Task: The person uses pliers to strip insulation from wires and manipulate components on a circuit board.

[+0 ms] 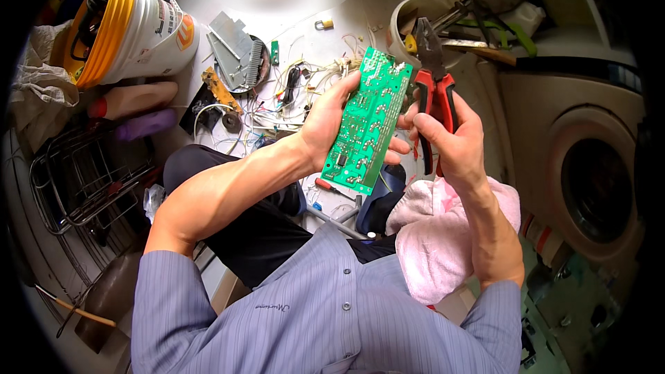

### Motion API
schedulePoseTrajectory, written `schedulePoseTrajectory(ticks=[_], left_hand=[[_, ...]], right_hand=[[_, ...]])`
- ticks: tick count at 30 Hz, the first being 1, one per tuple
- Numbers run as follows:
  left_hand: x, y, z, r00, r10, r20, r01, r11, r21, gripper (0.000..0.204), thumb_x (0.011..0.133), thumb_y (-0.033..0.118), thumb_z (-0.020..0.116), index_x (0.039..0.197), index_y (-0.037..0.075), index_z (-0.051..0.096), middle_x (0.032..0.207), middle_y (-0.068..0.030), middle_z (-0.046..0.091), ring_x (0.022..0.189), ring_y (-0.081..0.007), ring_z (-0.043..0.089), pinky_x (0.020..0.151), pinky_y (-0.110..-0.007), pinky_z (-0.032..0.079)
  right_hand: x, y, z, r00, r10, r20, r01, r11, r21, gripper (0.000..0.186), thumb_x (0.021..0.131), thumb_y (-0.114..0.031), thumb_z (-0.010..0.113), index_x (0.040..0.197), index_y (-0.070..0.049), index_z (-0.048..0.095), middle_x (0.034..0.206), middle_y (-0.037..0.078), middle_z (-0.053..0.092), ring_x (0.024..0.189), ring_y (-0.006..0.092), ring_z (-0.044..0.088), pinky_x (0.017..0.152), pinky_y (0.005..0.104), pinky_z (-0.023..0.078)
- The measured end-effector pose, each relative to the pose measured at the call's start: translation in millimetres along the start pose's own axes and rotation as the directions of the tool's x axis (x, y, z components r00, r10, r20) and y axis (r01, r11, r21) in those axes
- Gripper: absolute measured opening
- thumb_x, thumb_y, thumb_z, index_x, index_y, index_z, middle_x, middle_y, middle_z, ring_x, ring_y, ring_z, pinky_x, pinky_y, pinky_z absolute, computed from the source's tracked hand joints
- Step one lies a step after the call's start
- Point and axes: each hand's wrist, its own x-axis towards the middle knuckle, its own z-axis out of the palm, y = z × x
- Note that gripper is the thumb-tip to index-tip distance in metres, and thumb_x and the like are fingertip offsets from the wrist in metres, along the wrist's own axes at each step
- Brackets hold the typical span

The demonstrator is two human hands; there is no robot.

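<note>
A long green circuit board (365,121) rests in my left hand (327,116), solder side facing up and tilted. My thumb lies along its left edge, and fingertips come out past its right edge. Red-and-black combination pliers (432,83) are gripped in my right hand (454,138), jaws pointing up and away from me. The pliers stand just right of the board, and a gap shows between their jaws and its upper end. Some right fingers are hidden behind the handles.
Loose wires (277,107), metal plates (235,48) and a small yellow padlock (323,25) lie on the floor ahead. White-and-yellow buckets (149,34) stand left, beside a black wire rack (90,173). A tool bucket (409,24) stands beyond the pliers. A washing machine (554,111) is right; a pink towel (443,235) covers my right leg.
</note>
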Motion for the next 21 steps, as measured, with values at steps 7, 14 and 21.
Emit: schedulePoseTrajectory(ticks=[7,14,21], left_hand=[[-4,2,3,0.999,0.028,0.024,-0.030,0.996,0.089,0.071,0.104,0.057,0.025,0.135,0.000,0.054,0.119,-0.0228,0.064,0.089,-0.0391,0.070,0.075,-0.051,0.061],[-3,5,-1,0.989,0.131,-0.062,-0.118,0.976,0.181,0.062,0.105,0.050,0.034,0.128,-0.003,0.058,0.119,-0.0239,0.066,0.095,-0.0323,0.070,0.078,-0.046,0.061],[-7,15,11,0.979,0.179,0.102,-0.195,0.964,0.178,0.064,0.103,0.043,0.031,0.143,-0.003,0.049,0.137,-0.0295,0.056,0.102,-0.0365,0.069,0.081,-0.047,0.062]], right_hand=[[0,-4,2,0.999,-0.034,-0.013,0.034,0.999,-0.036,0.025,0.092,-0.007,0.066,0.113,0.005,0.061,0.090,0.011,0.072,0.075,0.0130,0.066,0.070,0.0271,0.054],[0,-8,2,1.000,0.014,-0.022,-0.016,0.996,-0.086,0.022,0.092,-0.010,0.067,0.110,0.002,0.060,0.091,0.007,0.067,0.075,0.0112,0.063,0.068,0.0264,0.053],[-1,-8,5,0.995,-0.066,-0.077,0.062,0.997,-0.049,0.024,0.091,-0.009,0.069,0.111,0.002,0.061,0.088,0.004,0.067,0.075,0.0094,0.061,0.068,0.0255,0.052]])
